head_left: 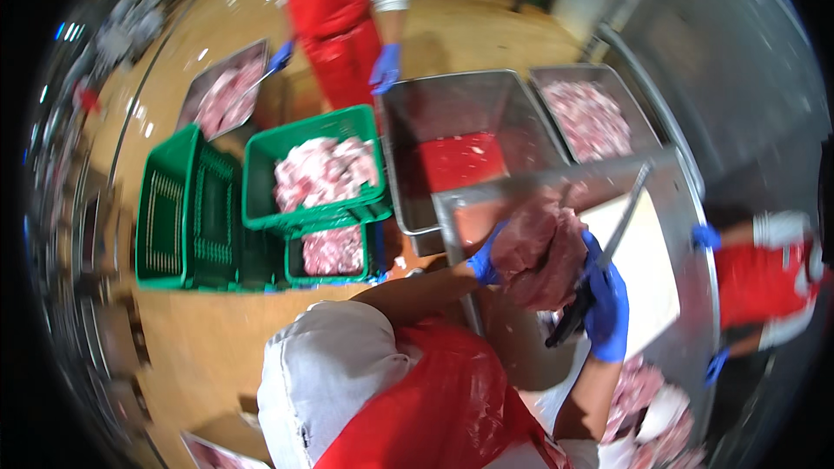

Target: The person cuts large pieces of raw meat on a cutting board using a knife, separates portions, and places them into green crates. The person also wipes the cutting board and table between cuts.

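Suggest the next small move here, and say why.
Probably lower the meat onto the board, with the knife turned away: the left grip has the meat by its left side, the board's white surface shows just to the meat's right, and the right grip holds the knife with its blade pointing up and away from the meat.

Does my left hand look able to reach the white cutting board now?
Probably not easily: the left hand holds a large piece of raw meat, which, with the right hand and its knife, lies between it and the white cutting board.
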Available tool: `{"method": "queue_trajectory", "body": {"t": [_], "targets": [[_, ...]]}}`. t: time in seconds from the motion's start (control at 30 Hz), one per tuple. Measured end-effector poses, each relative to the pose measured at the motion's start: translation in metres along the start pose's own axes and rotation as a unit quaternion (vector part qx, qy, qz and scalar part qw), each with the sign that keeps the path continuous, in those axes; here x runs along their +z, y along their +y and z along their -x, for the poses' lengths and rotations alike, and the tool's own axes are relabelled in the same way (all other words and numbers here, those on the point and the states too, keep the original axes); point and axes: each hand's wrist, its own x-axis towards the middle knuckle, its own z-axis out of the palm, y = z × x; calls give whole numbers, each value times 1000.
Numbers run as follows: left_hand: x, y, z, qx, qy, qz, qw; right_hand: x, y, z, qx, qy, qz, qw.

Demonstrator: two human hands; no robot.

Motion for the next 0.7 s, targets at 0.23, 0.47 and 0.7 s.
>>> {"method": "queue_trajectory", "body": {"t": [0.23,0.47,0.7], "targets": [[-110,116,152,239,237,-27,941,69,34,-53,45,-79,-98,991],[-202,246,300,430,550,-186,692,96,43,-62,67,-3,-63,996],[-300,333,364,339,718,-415,445,82,53,-67,19,60,-103,993]]}}
